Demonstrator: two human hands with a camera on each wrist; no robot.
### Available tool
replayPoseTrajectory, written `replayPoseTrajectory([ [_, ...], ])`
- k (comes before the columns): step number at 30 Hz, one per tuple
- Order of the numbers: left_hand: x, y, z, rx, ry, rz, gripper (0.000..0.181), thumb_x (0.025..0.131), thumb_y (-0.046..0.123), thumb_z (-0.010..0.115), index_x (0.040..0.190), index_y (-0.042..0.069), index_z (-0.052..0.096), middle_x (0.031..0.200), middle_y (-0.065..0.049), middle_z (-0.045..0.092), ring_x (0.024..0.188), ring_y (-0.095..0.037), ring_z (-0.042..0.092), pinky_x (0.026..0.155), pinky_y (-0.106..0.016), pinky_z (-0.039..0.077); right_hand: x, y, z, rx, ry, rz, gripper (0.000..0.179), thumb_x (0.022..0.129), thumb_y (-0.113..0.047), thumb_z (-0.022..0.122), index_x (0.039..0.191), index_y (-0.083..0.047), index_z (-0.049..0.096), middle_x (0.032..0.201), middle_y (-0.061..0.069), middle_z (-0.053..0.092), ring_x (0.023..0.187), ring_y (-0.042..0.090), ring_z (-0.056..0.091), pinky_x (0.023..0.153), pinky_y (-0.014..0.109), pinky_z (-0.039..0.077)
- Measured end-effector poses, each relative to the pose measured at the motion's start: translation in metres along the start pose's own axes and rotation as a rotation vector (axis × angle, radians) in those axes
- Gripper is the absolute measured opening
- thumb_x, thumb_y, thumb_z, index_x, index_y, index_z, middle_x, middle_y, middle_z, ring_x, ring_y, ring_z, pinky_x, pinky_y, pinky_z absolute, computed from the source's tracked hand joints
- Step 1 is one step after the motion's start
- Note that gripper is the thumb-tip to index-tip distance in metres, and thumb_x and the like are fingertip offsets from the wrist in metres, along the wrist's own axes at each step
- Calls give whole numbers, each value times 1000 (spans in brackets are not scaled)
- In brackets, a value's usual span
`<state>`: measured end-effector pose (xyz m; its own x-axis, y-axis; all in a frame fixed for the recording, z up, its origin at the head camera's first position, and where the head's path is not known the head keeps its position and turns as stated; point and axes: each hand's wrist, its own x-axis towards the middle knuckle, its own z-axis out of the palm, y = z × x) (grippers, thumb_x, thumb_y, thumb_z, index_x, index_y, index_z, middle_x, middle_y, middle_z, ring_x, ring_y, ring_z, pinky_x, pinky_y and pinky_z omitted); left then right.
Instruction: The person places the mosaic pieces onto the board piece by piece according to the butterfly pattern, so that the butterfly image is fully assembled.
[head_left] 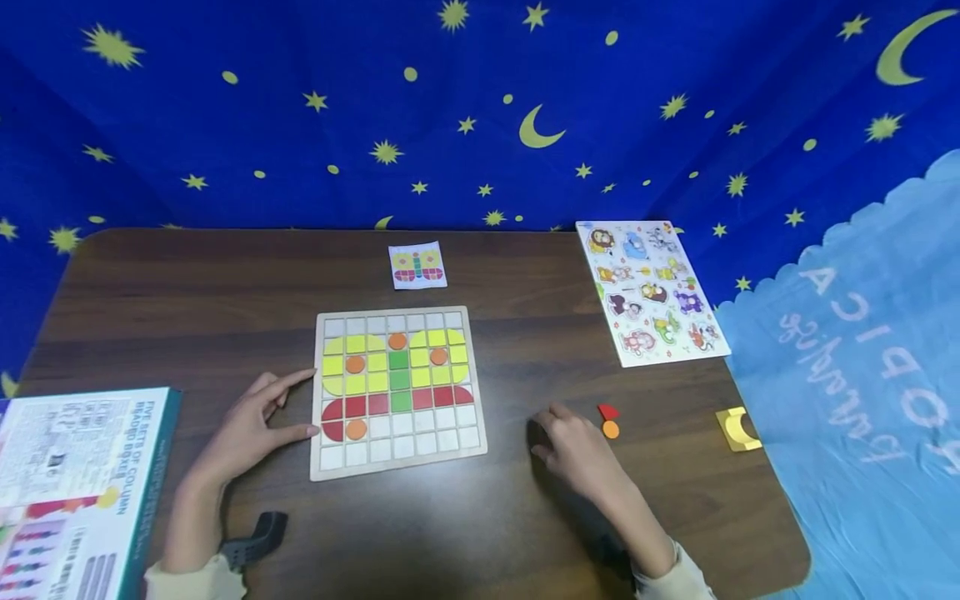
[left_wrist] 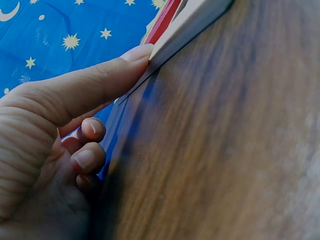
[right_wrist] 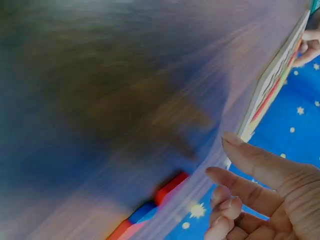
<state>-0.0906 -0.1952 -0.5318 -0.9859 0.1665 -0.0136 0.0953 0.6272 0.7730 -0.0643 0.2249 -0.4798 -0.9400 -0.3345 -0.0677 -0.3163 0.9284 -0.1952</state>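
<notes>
A wooden grid board [head_left: 399,463] lies on the table, filled partly with yellow, green, red and orange tiles in a butterfly shape. My left hand [head_left: 251,429] touches its left edge with thumb and index finger spread apart; the thumb [left_wrist: 125,67] presses the board's side in the left wrist view. To the right of the board, my right hand [head_left: 577,454] is low over the table. Its thumb and index finger stand apart with nothing between them in the right wrist view. Just beyond it lie a red tile [head_left: 608,412] and a round orange tile [head_left: 611,430].
Behind the board is a small butterfly picture card [head_left: 418,280]. An animal puzzle board [head_left: 651,317] occupies the back right. Near the right edge sits a yellow piece with a curved cutout [head_left: 733,430]. A printed box [head_left: 82,492] stands at the front left.
</notes>
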Motion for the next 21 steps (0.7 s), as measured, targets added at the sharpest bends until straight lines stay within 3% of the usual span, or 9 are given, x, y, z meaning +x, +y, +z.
replayPoseTrajectory([
  [8, 1, 1, -6, 27, -1, -15, 76, 78, 27, 86, 144, 12, 52, 92, -3, 36, 80, -9, 30, 65, -27, 26, -6, 13, -3, -36, -28, 42, 36, 71, -9, 88, 102, 1, 72, 82, 5, 58, 64, 13, 52, 56, 28, 45],
  [21, 3, 1, -1, 35, -8, -22, 76, 76, 25, 87, 143, 12, 53, 91, -3, 36, 78, -9, 31, 64, -26, 27, -11, 28, -3, -99, 12, 105, 21, 72, -6, 85, 86, 1, 70, 79, 10, 60, 67, 28, 63, 58, 42, 53],
])
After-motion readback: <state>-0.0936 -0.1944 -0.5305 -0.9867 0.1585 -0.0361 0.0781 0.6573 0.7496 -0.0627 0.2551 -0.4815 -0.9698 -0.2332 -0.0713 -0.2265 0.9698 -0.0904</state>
